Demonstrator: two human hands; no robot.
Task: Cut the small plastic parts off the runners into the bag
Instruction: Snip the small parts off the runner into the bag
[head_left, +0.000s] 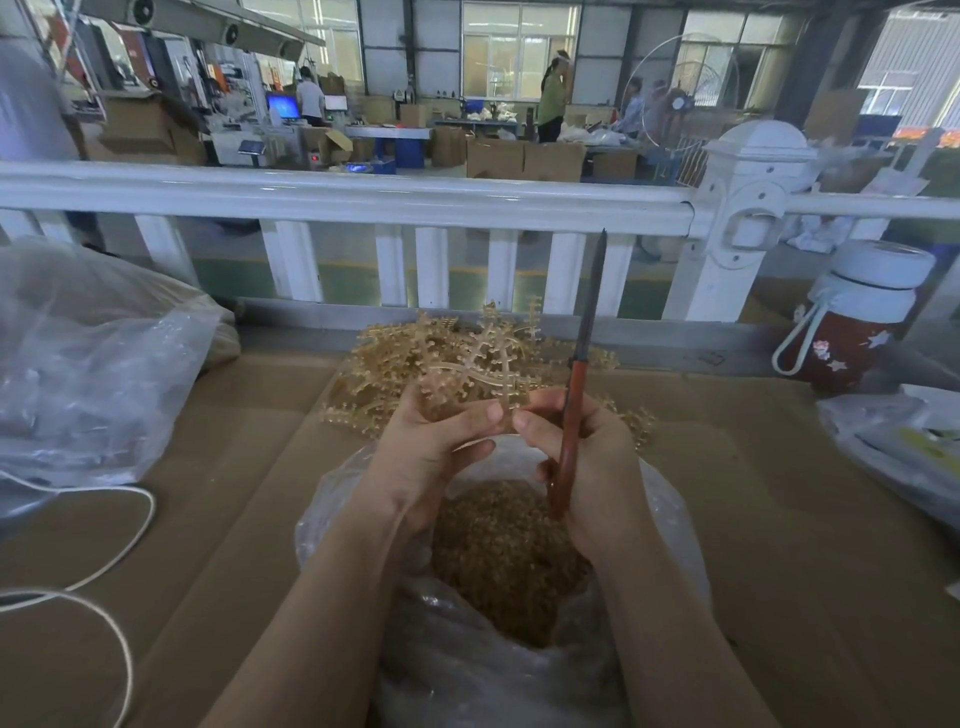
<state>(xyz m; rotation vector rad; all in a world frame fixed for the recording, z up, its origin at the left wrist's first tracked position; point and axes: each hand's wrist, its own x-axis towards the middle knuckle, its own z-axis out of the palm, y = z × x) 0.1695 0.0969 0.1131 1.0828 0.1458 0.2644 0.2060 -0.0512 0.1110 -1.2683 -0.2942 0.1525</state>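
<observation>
Bag (670, 525) is lying open on the surface (779, 519) directly beneath both hands, already holding a heap of cut parts (509, 561). Above its mouth the left hand (431, 441) is pinching a runner (488, 353) that is fanning up and away. Right hand (582, 457), fingers wrapped round the knife (579, 384), is holding the blade upright just right of the runner.

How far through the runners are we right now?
Done: the bag already holds a deep heap of cut parts. In hand: the left hand holds one runner still full of parts, while the right hand grips the knife, blade up. Left: a pile of uncut runners behind the hands.
</observation>
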